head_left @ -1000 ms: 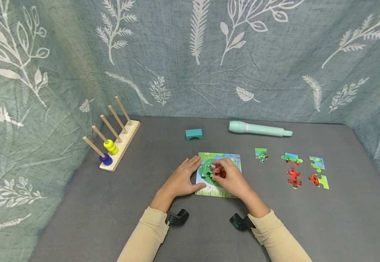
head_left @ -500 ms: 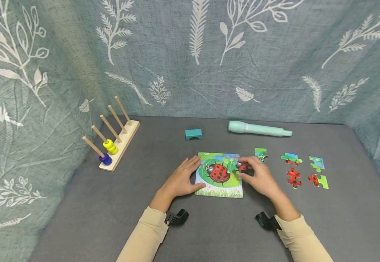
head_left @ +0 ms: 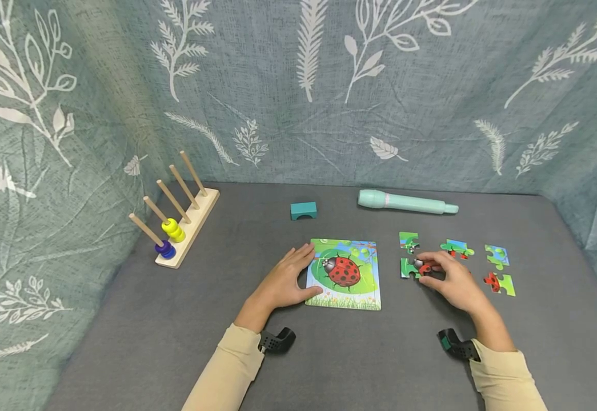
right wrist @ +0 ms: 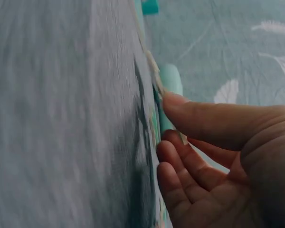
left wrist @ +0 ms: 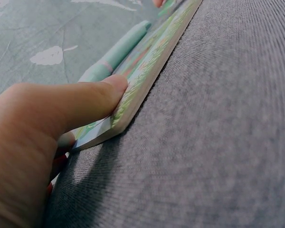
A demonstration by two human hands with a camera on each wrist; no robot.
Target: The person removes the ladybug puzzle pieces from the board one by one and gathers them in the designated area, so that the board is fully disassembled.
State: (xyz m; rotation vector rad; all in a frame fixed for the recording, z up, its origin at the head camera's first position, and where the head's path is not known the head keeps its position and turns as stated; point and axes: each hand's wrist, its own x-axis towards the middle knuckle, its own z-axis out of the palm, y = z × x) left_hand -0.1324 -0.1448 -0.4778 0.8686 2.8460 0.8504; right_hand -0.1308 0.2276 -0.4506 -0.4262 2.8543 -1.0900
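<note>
A square ladybug puzzle board [head_left: 344,271] lies on the grey table. My left hand [head_left: 285,279] rests along its left side, fingers stretched toward the far corner. Its thumb [left wrist: 92,102] presses on the printed top near the front corner. To the right of the board, my right hand [head_left: 452,279] pinches a green puzzle piece [head_left: 408,268] with part of a ladybug's head on it. In the right wrist view the thumb and a fingertip hold the piece's edge, low over the table. Close beyond it lies another green puzzle piece [head_left: 408,241].
More loose puzzle pieces lie at the right, among them a blue and green piece [head_left: 497,257] and a red and green piece [head_left: 500,282]. A mint toy microphone [head_left: 406,202] and a teal arch block [head_left: 303,210] lie behind. A wooden peg stand [head_left: 190,228] stands left.
My right hand has carried the green ladybug-head piece from over the board rightward to beside the loose pieces. The left hand has stayed on the board.
</note>
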